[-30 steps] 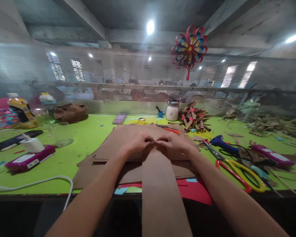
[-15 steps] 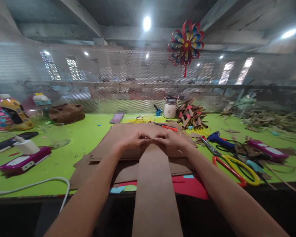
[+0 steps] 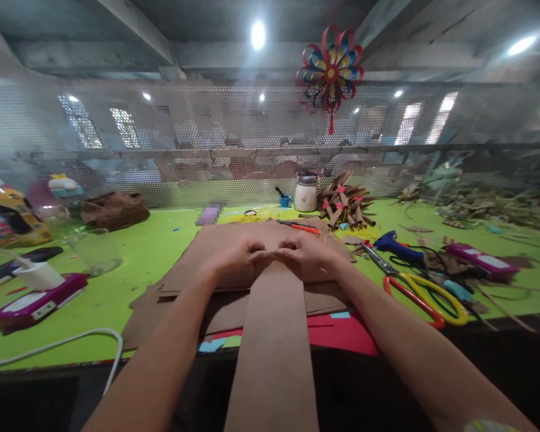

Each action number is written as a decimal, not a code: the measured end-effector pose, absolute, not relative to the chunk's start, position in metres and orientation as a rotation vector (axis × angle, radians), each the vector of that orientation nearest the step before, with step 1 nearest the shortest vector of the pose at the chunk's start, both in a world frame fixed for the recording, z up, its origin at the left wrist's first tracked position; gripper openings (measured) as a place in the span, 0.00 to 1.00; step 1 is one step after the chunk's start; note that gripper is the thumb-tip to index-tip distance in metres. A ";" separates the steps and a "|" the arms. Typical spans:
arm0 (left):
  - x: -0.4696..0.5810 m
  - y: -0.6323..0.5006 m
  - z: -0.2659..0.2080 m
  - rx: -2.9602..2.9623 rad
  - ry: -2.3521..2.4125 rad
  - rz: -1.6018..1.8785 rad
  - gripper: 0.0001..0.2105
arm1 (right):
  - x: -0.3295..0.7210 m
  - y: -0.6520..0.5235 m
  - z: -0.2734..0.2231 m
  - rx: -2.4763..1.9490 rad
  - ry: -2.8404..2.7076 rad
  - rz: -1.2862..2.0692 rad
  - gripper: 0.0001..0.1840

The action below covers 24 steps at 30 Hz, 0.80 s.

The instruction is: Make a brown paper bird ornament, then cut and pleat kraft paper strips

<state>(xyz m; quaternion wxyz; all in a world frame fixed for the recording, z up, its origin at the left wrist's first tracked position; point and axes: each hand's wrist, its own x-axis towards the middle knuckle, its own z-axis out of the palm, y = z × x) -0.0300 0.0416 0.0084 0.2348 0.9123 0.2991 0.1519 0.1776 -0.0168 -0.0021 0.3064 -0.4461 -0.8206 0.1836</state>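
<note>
A long strip of brown paper [image 3: 274, 342] runs from under my fingers down past the table's front edge and out of view at the bottom. My left hand [image 3: 239, 255] pinches the strip's far end near its left corner. On the right corner, my right hand [image 3: 308, 253] pinches the same end, thumb and fingertips close to the left ones. Whether the end is folded or rolled is hidden by my fingers. Beneath both hands lies a stack of brown paper sheets [image 3: 189, 264], with red paper [image 3: 342, 336] showing under its front edge.
Red-handled scissors [image 3: 306, 228] lie on the stack's far edge. To the right are large scissors [image 3: 418, 297], a blue glue gun [image 3: 398, 247] and a purple power strip [image 3: 481, 261]. Rolled paper pieces [image 3: 348, 207] are heaped behind. At left are another power strip [image 3: 40, 303] and a clear cup [image 3: 99, 252].
The whole view has shifted slightly, with things appearing a little further left and higher. Both hands keep their pinch on the strip, whose near end now slants more to the left.
</note>
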 end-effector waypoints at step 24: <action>-0.041 0.045 0.021 2.334 0.706 0.338 0.14 | 0.205 -0.008 -0.001 -1.061 -1.993 1.193 0.22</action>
